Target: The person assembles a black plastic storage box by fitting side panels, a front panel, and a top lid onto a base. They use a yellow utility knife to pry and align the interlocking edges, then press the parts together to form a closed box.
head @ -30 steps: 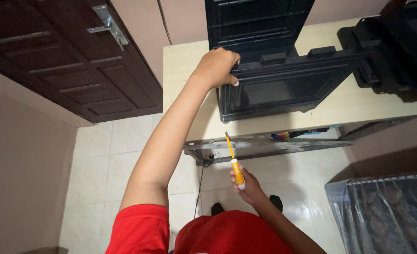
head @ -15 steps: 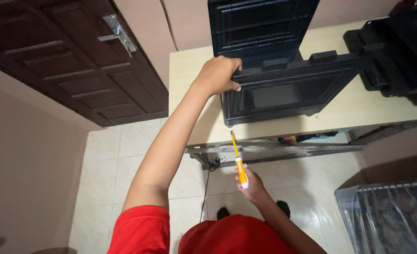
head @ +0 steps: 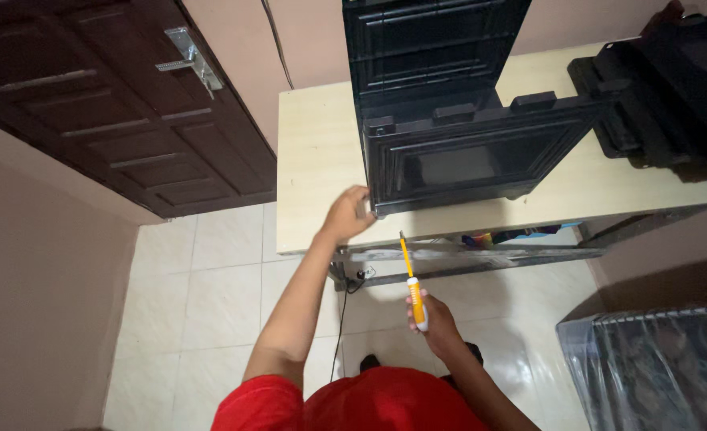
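A black box-shaped appliance [head: 457, 152] with a dark window stands on a pale wooden table [head: 313, 175], its lid raised behind it. My left hand [head: 345, 214] rests on the table top at the appliance's lower left corner, fingers touching its base. My right hand [head: 431, 315] is lower, in front of the table edge, and holds a yellow and orange screwdriver [head: 411, 279] with its tip pointing up toward the table edge. I wear a red shirt.
A second black device [head: 665, 96] sits on the table's right end. A dark wooden door [head: 106, 112] with a metal latch is at the left. A metal shelf under the table holds small coloured items [head: 497, 237]. A plastic-covered object [head: 657, 367] stands lower right. The floor is tiled.
My left hand has come down from the appliance's top left edge to its lower left corner on the table. The right hand with the screwdriver has stayed about where it was.
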